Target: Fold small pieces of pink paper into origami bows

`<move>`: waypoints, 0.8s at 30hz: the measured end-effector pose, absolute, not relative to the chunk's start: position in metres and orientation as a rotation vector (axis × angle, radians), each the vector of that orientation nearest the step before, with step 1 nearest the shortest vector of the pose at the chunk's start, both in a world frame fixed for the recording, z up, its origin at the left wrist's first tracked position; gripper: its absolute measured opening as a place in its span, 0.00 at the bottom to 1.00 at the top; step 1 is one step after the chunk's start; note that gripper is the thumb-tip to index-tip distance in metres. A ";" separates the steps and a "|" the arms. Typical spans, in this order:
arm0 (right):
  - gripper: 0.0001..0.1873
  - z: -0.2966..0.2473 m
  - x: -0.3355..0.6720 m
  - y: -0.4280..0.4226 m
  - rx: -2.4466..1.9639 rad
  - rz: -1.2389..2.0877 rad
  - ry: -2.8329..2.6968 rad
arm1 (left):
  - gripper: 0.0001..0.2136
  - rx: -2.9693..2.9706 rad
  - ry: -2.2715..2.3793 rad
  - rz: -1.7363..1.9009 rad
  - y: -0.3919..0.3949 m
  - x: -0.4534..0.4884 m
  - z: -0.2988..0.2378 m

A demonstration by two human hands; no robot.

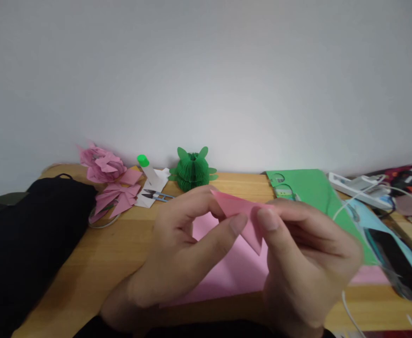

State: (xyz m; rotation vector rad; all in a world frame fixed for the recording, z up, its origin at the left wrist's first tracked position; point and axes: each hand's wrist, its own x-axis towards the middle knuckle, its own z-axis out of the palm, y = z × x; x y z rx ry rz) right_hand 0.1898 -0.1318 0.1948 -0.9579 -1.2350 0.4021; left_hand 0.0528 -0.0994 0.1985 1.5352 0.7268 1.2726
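A small folded piece of pink paper [241,209], triangular with one point hanging down, is held up between both hands. My left hand [191,244] pinches its left part, thumb in front and fingers behind. On the right, my right hand [300,253] grips the paper's other corner between thumb and forefinger. Beneath the hands lies a larger pink sheet [223,277], partly covered by them. The fingers behind the folded paper are mostly hidden.
A green paper honeycomb figure [192,171] stands near the wall. To its left are thread snips [158,195], a green-capped glue stick [147,170] and pink paper pieces [117,199]. Rightward lie a green sheet [318,202], a power strip [361,190] and a phone [399,263]. Black cloth [33,244] covers the left.
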 end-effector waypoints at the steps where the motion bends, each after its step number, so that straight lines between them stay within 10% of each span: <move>1: 0.08 0.195 0.190 -0.132 -0.960 0.404 -1.240 | 0.12 1.537 0.733 1.275 -0.100 0.053 0.198; 24: 0.09 0.199 0.189 -0.130 -0.946 0.344 -1.253 | 0.07 1.588 0.693 1.286 -0.099 0.053 0.196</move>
